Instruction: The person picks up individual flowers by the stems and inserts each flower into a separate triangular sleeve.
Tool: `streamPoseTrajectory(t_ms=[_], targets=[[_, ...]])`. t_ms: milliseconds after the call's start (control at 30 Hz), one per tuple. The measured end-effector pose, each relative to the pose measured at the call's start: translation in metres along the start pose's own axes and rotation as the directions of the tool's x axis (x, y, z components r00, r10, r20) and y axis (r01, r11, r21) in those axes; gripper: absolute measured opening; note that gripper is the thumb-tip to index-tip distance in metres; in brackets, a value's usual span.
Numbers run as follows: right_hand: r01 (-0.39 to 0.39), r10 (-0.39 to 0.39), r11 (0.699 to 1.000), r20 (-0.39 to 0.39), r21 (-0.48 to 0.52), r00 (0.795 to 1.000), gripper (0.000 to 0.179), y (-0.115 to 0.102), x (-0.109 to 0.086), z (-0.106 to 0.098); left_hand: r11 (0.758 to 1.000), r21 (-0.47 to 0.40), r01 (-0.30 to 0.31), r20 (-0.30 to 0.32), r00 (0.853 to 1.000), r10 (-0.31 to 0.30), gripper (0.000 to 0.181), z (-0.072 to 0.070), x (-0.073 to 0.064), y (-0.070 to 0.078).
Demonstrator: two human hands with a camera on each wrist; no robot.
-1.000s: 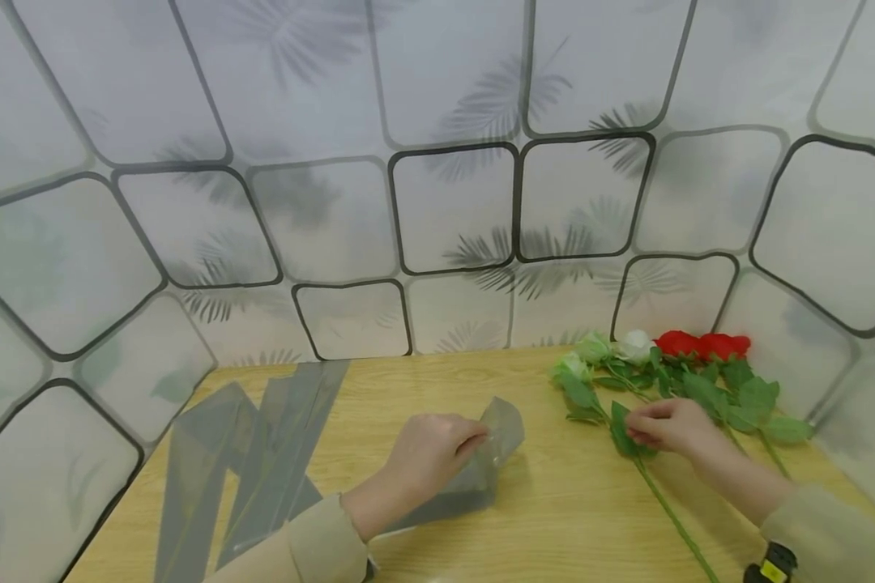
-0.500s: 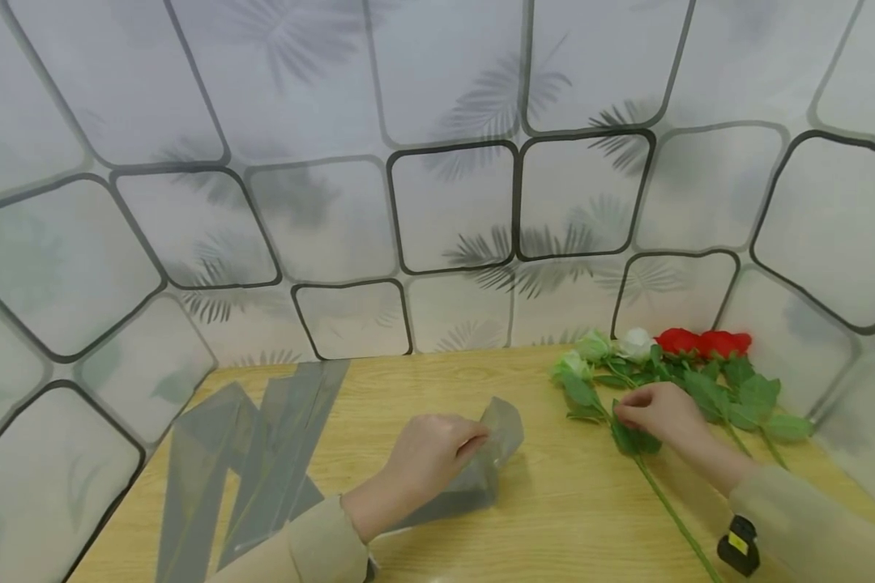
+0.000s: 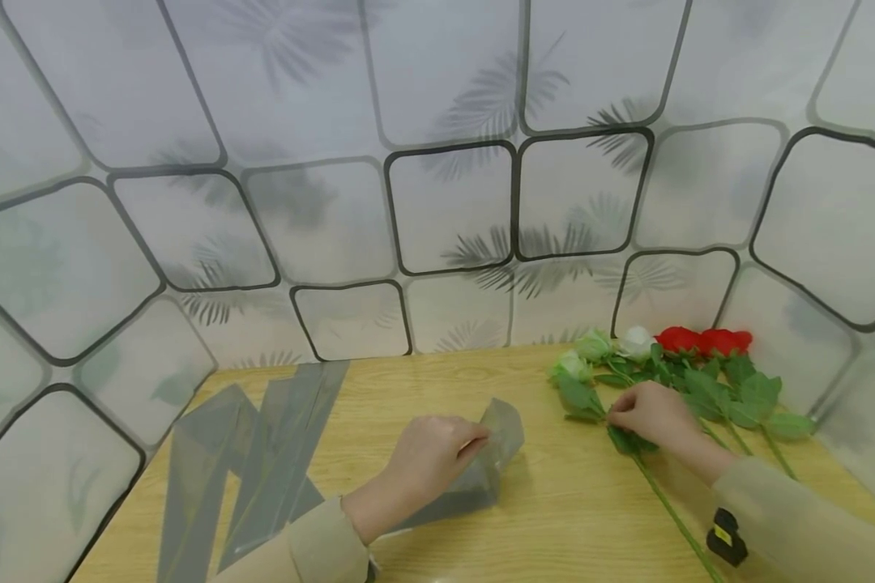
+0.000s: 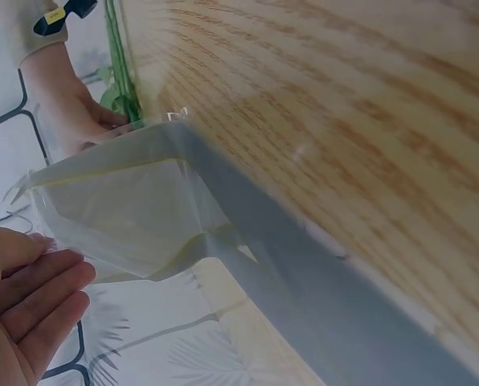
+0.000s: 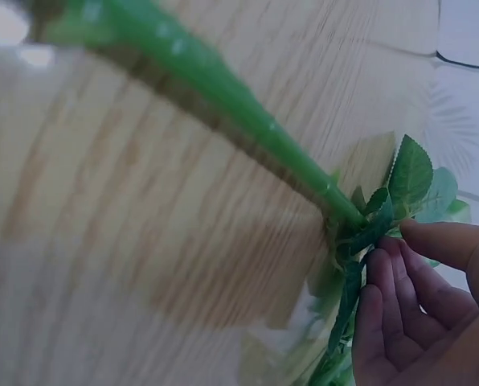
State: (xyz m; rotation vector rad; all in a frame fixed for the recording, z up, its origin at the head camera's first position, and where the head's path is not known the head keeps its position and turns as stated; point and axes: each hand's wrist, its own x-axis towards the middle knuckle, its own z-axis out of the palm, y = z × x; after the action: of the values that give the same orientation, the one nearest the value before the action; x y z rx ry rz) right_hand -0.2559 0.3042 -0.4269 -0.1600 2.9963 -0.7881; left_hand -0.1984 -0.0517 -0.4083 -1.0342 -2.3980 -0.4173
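Note:
In the head view my left hand (image 3: 426, 457) pinches the rim of a see-through grey plastic flower sleeve (image 3: 506, 429), whose mouth gapes above the table. The left wrist view shows thumb and fingertips at the edge of this sleeve (image 4: 135, 217). My right hand (image 3: 652, 413) pinches a single rose by its green stem (image 3: 667, 498), among the leaves. Thumb and fingers meet at the leaves (image 5: 376, 221) in the right wrist view; the exact grip there is partly hidden. Its pale green bloom (image 3: 572, 366) lies toward the back.
More flat grey sleeves (image 3: 277, 453), with what look like stems inside, lie on the left of the wooden table (image 3: 554, 526). Red roses (image 3: 703, 342) and a white rose (image 3: 636, 344) lie at the back right, near the patterned wall (image 3: 452, 210).
My right hand has moved slightly left and its fingers have come closer to the stem among the leaves. The left hand and its sleeve have stayed nearly still.

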Motion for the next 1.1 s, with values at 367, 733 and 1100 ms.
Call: streamPoseTrajectory(t_ms=[367,733,1100], targets=[[0.020,-0.011,0.994,0.077,-0.109,0.997,0.015,-0.014,0.004,0.001,1.000,0.008,0.009,0.012,1.000,-0.009,0.005,-0.001,0.001,0.002],[0.034,-0.042,0.972,-0.027,-0.234,0.999,0.051,-0.021,0.005,0.014,1.000,0.017,0.011,0.018,1.000,-0.011,0.005,0.001,0.000,0.002],[0.046,-0.047,0.990,-0.002,-0.135,0.999,0.049,-0.024,0.012,0.004,1.000,0.012,0.004,0.024,1.000,-0.004,0.005,0.000,-0.001,0.002]])
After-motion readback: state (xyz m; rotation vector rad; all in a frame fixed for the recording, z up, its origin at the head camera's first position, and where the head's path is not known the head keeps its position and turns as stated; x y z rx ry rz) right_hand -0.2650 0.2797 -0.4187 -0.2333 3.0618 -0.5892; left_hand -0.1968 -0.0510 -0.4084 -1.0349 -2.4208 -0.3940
